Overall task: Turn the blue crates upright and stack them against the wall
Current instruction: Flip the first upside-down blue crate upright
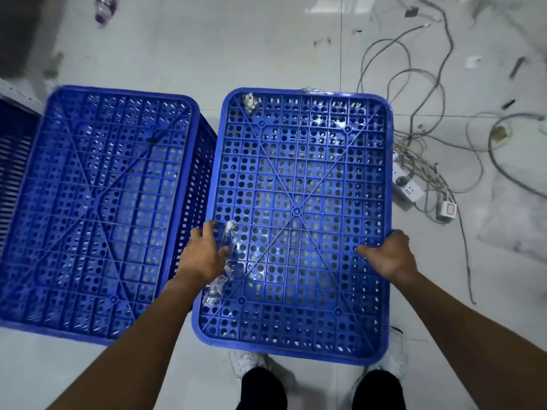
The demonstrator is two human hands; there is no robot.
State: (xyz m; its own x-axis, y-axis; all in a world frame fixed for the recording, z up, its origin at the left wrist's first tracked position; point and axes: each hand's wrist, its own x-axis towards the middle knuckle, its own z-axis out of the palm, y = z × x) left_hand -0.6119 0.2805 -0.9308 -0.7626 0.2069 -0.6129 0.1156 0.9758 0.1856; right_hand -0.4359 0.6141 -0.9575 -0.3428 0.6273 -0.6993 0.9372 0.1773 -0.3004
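I have both hands on the blue crate in front of me (296, 208), which is upside down: its perforated, ribbed base faces up at me, with diagonal ribs crossing at a round boss in the middle. Its long axis runs away from me, from my feet toward the far floor, and the near short edge hangs just above my white shoes (248, 361).

My left hand (204, 255) is at the crate's left long edge, fingers curled over the rim, with a crumpled strip of clear plastic wrap (225, 261) lying on the base just beside my thumb. My right hand (387, 253) clasps the right long edge, thumb pressed flat on the base and the fingers wrapped down over the side out of sight. Both grips are closed on the crate's edges.

A second blue crate (97, 208) sits just to the left, also base up, its long axis roughly parallel to the first and tilted a little, its slotted side wall showing between the two. They are close together; I cannot tell whether they touch. A third blue piece (14, 149) shows at the far left edge.

On the pale tiled floor (207, 54) to the right lie tangled grey cables (414, 137) and a white power strip (405, 184), near the crate's right side
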